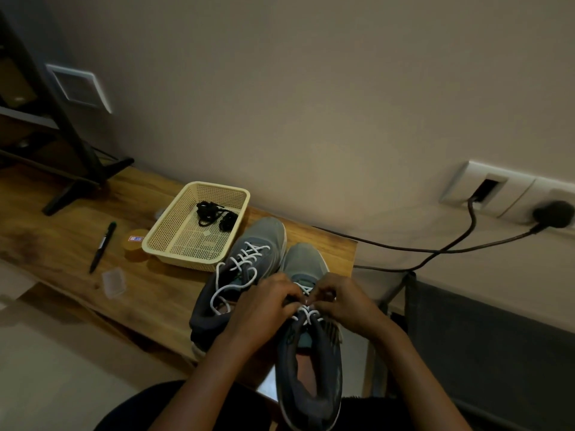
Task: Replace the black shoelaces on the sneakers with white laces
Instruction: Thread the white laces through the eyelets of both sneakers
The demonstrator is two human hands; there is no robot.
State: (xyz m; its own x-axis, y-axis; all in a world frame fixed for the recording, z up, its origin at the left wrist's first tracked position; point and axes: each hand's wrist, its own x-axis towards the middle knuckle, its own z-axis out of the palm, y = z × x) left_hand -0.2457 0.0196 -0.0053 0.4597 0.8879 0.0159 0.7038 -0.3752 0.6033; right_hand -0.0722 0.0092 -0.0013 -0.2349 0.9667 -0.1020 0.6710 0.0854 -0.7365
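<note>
Because the wooden tabletop ends close to the person, the near sneaker is drawn partly off its edge. Its heel is toward the lap and its toe toward the wall, so its long axis runs straight away from the person and both eyelet rows are within reach of the two hands. The second sneaker lies against it on the left, toe also toward the wall but slanted a little rightward. It already carries a threaded lace whose loose ends trail over the collar, so I judge it was set aside as done. A cream basket stands just beside that shoe's toe and keeps the black laces out of the way. The left hand and right hand meet over the near sneaker's tongue. Each grip is closed in a pinch on the white lace, probably to draw a crossing snug. The fingertips crowd together, so I cannot tell which eyelet is being fed.
</note>
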